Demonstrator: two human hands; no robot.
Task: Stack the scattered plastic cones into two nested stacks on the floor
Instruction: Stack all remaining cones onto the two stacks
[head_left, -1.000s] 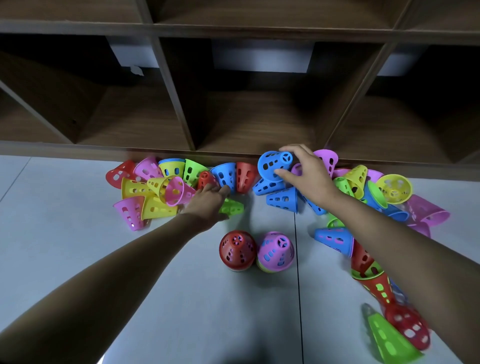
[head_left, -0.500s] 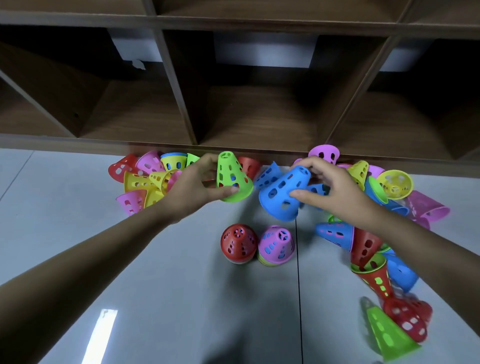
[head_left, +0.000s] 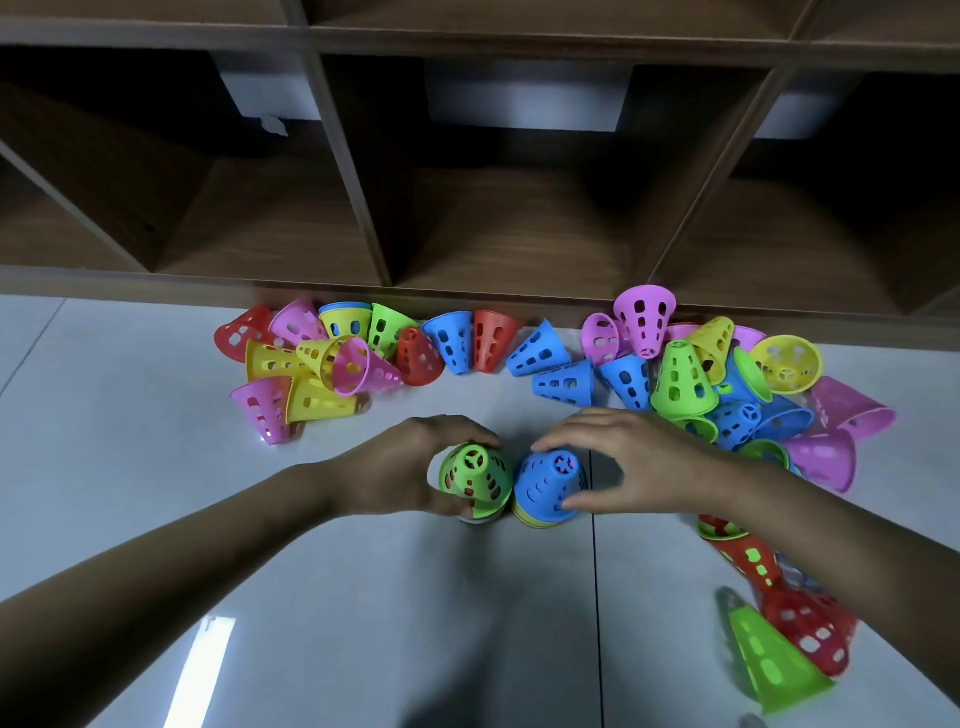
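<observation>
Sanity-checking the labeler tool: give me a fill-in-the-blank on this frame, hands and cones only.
The left hand grips the left cone, coloured ____.
The right hand grips the right cone, coloured ____.
The stacks standing side by side between the hands number ____.

Missing words: green; blue; two.
</observation>
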